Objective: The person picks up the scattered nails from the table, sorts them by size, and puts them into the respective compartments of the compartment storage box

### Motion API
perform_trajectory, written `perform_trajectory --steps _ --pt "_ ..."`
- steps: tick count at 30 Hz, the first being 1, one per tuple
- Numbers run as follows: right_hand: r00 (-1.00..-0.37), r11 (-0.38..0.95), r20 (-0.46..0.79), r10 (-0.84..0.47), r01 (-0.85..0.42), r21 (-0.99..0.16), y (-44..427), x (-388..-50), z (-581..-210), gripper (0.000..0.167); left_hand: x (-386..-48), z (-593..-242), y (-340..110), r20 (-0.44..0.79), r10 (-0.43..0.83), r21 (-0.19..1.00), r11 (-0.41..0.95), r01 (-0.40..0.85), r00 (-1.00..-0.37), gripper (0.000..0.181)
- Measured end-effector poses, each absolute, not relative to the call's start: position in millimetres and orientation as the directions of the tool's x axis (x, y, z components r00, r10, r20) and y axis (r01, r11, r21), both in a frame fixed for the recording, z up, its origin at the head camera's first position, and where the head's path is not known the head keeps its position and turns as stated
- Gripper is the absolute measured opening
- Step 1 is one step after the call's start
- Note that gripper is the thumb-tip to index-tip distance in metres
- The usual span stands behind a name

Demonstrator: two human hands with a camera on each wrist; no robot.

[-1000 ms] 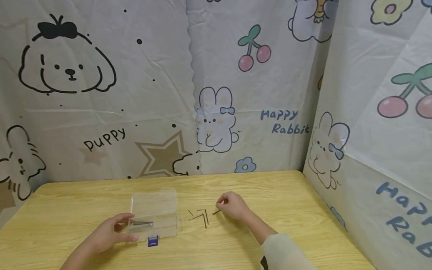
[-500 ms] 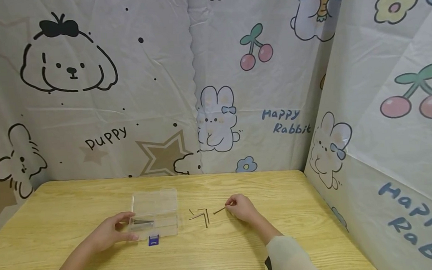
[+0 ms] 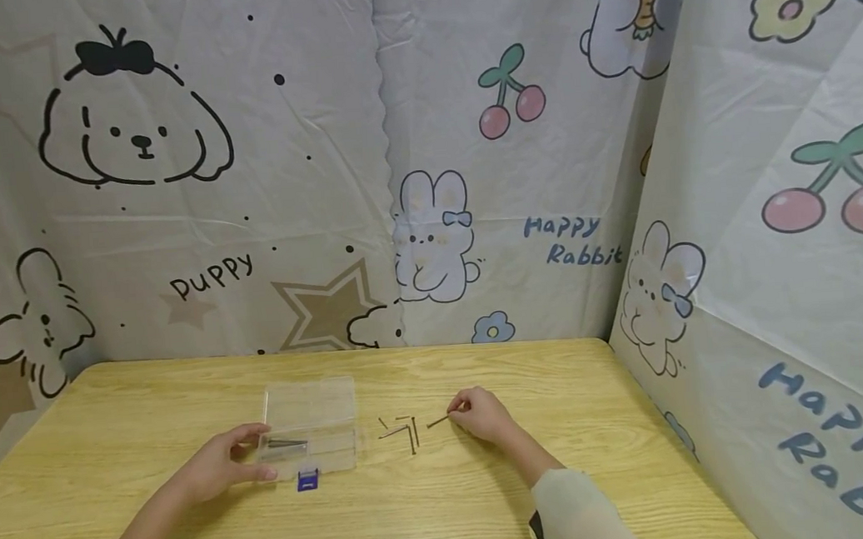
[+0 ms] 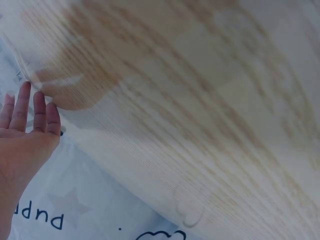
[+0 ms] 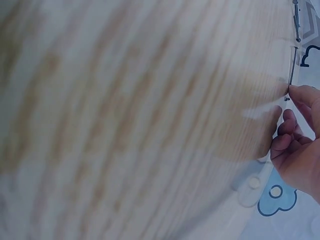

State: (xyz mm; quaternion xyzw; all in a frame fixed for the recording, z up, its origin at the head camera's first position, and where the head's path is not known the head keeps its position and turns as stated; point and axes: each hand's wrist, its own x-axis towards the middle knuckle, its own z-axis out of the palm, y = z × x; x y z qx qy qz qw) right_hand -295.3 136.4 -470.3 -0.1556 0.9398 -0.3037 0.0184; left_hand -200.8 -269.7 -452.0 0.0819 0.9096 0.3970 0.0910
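A clear plastic box (image 3: pixel 331 449) lies with its lid (image 3: pixel 308 403) folded back on the wooden table. At its left side my left hand (image 3: pixel 216 467) holds the box, thumb at the front corner and fingers behind. Several thin dark nails (image 3: pixel 282 443) lie in its left compartment. To the right, my right hand (image 3: pixel 481 414) pinches one end of a thin brown nail (image 3: pixel 438 422) between thumb and forefinger; its other end points left. The right wrist view shows the same nail (image 5: pixel 292 67), too small to make out any thread. Between box and hand lies a loose group of nails (image 3: pixel 415 433).
A blue latch (image 3: pixel 308 479) sticks out from the front of the box. The yellow wood-grain table (image 3: pixel 389 519) ends at a printed curtain (image 3: pixel 305 186) behind and another at the right. A dark object (image 3: pixel 539 537) shows beside the right sleeve.
My right hand has moved a little to the right and down, so more of the pinched nail shows. The left hand and the box stay in place.
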Motion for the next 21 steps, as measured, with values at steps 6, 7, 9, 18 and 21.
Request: perform_trajectory --steps 6,7,9,18,21 --pt "-0.942 0.759 0.054 -0.331 -0.3 -0.578 137.2 -296.6 -470.2 0.008 -200.4 -450.3 -268.9 -0.095 0.226 0.74 0.668 0.083 -0.97 0.078" --pt "-0.941 0.757 0.05 -0.334 -0.299 -0.581 137.2 -296.7 -469.9 0.008 -200.4 -449.6 -268.7 -0.092 0.227 0.739 0.668 0.086 -0.969 0.078" --pt "-0.938 0.75 0.042 -0.344 -0.301 -0.589 137.5 -296.9 -469.5 0.009 -199.9 -448.2 -268.1 -0.091 0.227 0.739 0.669 0.087 -0.97 0.078" --pt "-0.938 0.714 0.01 -0.347 -0.271 -0.645 138.6 -293.7 -469.9 0.01 -198.5 -448.3 -267.8 -0.104 0.23 0.747 0.66 0.077 -0.968 0.078" --pt "-0.942 0.704 0.012 -0.334 -0.258 -0.662 138.8 -292.0 -469.5 0.01 -199.1 -449.4 -268.2 -0.104 0.231 0.743 0.665 0.079 -0.967 0.078"
